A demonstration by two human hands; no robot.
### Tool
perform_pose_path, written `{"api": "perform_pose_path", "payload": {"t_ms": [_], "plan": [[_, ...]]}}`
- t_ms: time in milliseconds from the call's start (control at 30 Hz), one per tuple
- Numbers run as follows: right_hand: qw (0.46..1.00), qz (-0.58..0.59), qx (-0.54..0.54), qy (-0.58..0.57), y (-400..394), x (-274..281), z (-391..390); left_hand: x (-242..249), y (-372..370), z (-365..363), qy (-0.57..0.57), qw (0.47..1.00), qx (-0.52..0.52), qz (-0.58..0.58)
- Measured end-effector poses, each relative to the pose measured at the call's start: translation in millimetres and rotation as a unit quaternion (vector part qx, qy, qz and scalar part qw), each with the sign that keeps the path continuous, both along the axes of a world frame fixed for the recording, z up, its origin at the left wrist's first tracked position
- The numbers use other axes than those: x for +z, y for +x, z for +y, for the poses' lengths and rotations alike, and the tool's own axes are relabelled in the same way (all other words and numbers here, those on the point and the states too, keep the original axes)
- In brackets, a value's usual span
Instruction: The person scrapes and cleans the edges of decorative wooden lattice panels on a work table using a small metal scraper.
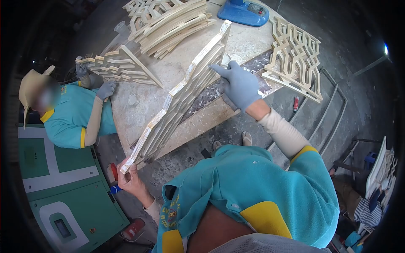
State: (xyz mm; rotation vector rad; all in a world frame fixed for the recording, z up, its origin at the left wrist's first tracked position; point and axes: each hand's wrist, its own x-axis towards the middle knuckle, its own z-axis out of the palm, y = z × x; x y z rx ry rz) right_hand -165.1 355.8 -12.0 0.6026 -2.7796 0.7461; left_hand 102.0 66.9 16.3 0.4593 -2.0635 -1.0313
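Observation:
A wooden lattice panel (181, 90) is tilted up on its edge over the worktable (168, 69), its pale, white-smeared edge facing me. My bare left hand (131, 182) grips the panel's lower left corner, fingers wrapped round the edge. On the panel's right side, near its upper part, is my right hand (240, 82) in a grey glove. Its index finger and thumb are apart, and the index fingertip touches or nearly touches the lattice. The other fingers of that hand are partly hidden, and I see nothing held in it.
Across the table's left side a co-worker (71, 109) holds another lattice panel (122, 67). Curved wooden pieces (173, 27) are stacked at the back, beside a blue device (244, 12). Another lattice (295, 55) overhangs the right edge. Metal frames (325, 114) stand on the floor at right.

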Motion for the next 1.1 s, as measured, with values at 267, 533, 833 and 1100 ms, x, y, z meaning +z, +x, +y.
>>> {"api": "perform_pose_path", "payload": {"t_ms": [267, 533, 833, 1100], "plan": [[0.997, -0.006, 0.073, -0.023, 11.4, 2.4, 1.8, -2.1, -3.0, -3.9, -0.004, 0.999, -0.005, 0.031], [0.997, -0.025, 0.055, 0.055, 14.2, -6.7, -0.6, -2.5, -2.0, -8.7, -0.016, 1.000, -0.021, 0.012], [0.998, -0.042, 0.049, 0.002, 4.7, -12.4, 1.3, -2.6, -6.2, -6.1, -0.014, 0.999, -0.019, 0.027], [0.997, 0.070, -0.018, -0.001, -21.6, -16.5, 12.7, -0.5, -7.3, -2.9, -0.013, 1.000, -0.009, 0.025]]}}
